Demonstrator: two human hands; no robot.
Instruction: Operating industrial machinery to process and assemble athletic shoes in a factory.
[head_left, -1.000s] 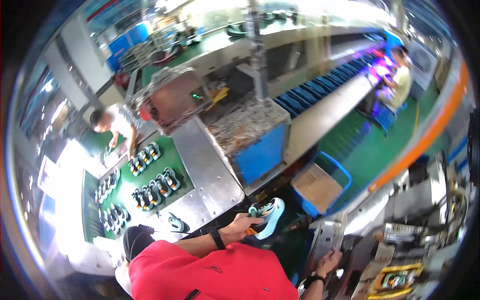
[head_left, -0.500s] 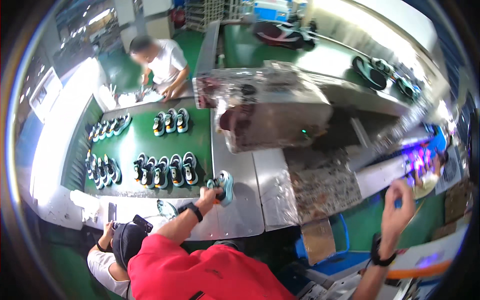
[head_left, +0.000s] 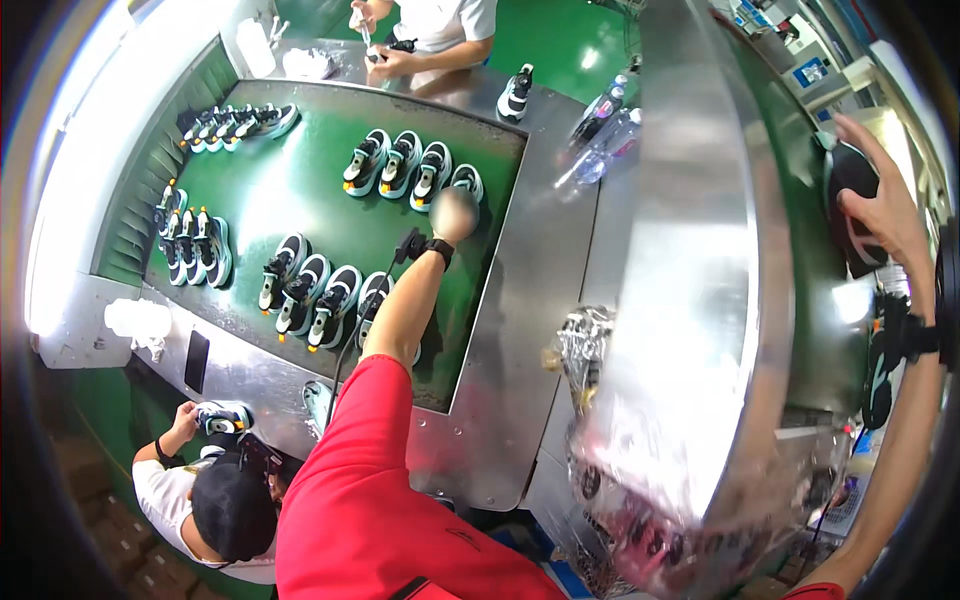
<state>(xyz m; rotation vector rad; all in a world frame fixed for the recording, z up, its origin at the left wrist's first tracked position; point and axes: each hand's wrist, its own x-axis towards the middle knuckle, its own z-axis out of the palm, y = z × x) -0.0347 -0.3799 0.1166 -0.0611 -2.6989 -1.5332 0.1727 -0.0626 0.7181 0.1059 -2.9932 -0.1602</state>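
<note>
Dark lettering [head_left: 700, 545] on clear plastic wrap [head_left: 625, 500] — blurred, creased; no text legible.

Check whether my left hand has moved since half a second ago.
Yes. Your left hand has moved away from you, from over the near right corner of the metal border to the far-right row of shoes.

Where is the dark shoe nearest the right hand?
The dark shoe is at the head view's far right, by the right hand, beyond the shiny metal panel.
</note>
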